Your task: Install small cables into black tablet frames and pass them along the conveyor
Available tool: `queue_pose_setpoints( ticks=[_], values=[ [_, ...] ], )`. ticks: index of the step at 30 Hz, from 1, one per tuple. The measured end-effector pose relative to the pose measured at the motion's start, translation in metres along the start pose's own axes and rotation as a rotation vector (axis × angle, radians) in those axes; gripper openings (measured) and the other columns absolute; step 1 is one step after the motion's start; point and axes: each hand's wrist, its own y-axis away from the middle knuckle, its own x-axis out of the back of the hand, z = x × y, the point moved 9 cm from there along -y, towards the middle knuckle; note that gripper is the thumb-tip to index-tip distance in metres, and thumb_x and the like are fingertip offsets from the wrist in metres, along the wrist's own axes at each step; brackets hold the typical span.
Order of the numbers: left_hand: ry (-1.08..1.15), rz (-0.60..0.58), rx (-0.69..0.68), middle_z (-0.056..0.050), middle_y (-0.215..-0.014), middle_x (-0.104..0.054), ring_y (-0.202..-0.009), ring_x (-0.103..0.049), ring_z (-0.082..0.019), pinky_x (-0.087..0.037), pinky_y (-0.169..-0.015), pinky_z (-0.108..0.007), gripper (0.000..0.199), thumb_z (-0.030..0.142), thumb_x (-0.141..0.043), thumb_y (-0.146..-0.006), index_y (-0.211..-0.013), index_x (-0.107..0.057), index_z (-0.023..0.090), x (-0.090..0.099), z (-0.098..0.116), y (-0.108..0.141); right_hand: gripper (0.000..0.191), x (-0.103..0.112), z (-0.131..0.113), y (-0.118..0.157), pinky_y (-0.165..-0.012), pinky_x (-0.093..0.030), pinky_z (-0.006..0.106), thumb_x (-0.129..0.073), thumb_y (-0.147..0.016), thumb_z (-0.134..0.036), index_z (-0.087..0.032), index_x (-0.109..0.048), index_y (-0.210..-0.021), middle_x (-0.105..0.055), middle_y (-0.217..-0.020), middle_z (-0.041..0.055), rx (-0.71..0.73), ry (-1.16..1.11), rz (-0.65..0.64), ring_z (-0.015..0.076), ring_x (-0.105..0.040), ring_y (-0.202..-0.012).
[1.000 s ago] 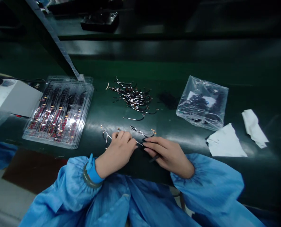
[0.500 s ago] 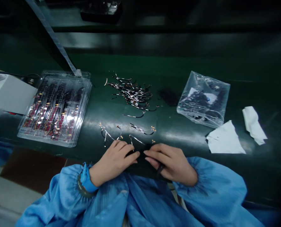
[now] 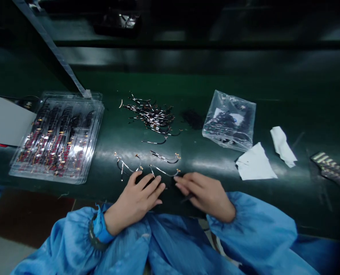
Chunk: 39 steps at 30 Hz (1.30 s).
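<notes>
I judge strips (image 3: 159, 170) being handled; left hand (image 3: 139, 194) spread, hold unclear; right hand (image 3: 205, 194) curled round dark tool (image 3: 186, 198); next needs light pinch.

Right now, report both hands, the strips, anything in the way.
Left hand spread, palm-down. Right hand gripping slim dark item. Loose strips just beyond, pile farther back. Plastic bag, white papers off right, not blocking.

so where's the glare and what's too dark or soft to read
Head view: glare on clear trays, pale sheen along green table; same view: dark item by right hand barely stands out; head view, right edge: striped strips blurred.
</notes>
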Motion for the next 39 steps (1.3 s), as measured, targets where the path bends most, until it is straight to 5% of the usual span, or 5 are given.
queue_pose_setpoints(
  ticks=[6,12,16,25,39],
  values=[
    [-0.063,0.033,0.056,-0.012,-0.120,-0.062,-0.111,-0.055,-0.023,-0.039,-0.094,-0.043,0.029,0.024,-0.048,-0.093,-0.119,-0.056,0.014,-0.001,0.000,-0.027,0.019,0.031,0.095,-0.026,-0.063,-0.047,0.029,-0.048,-0.089,-0.026,-0.021,-0.066,-0.092,-0.066,-0.089,0.0061,-0.467,0.261,0.207,0.0193,-0.063,-0.081],
    [-0.056,0.060,0.118,-0.013,-0.127,-0.057,-0.121,-0.048,-0.026,-0.039,-0.096,-0.045,0.029,0.023,-0.045,-0.093,-0.118,-0.054,0.011,-0.001,-0.006,-0.043,0.017,0.015,0.142,-0.050,-0.051,-0.034,0.029,-0.055,-0.084,-0.029,-0.019,-0.068,-0.087,-0.062,-0.085,0.0081,-0.660,0.408,0.025,0.0216,-0.059,-0.071],
    [0.010,0.021,0.100,-0.010,-0.130,-0.056,-0.128,-0.043,-0.025,-0.030,-0.106,-0.054,0.026,0.027,-0.044,-0.094,-0.112,-0.055,0.012,-0.009,-0.012,-0.049,0.018,0.010,0.148,-0.049,-0.052,-0.034,0.029,-0.055,-0.085,-0.031,-0.019,-0.067,-0.088,-0.062,-0.087,0.0081,-0.699,0.387,-0.003,0.0226,-0.059,-0.073],
    [-0.032,0.080,0.156,-0.009,-0.113,-0.065,-0.107,-0.057,-0.025,-0.037,-0.101,-0.056,0.020,0.024,-0.048,-0.092,-0.104,-0.059,0.013,0.000,-0.014,-0.050,0.019,0.010,0.157,-0.048,-0.060,-0.040,0.032,-0.055,-0.084,-0.031,-0.016,-0.066,-0.090,-0.063,-0.088,0.0100,-0.724,0.335,0.027,0.0251,-0.059,-0.078],
    [-0.026,0.032,0.100,-0.009,-0.125,-0.060,-0.117,-0.051,-0.026,-0.030,-0.105,-0.062,0.032,0.032,-0.042,-0.095,-0.116,-0.056,0.012,-0.010,-0.007,-0.051,0.014,0.024,0.149,-0.048,-0.061,-0.042,0.031,-0.054,-0.083,-0.030,-0.019,-0.063,-0.087,-0.062,-0.084,0.0070,-0.554,0.213,0.104,0.0227,-0.059,-0.074]
  ],
)
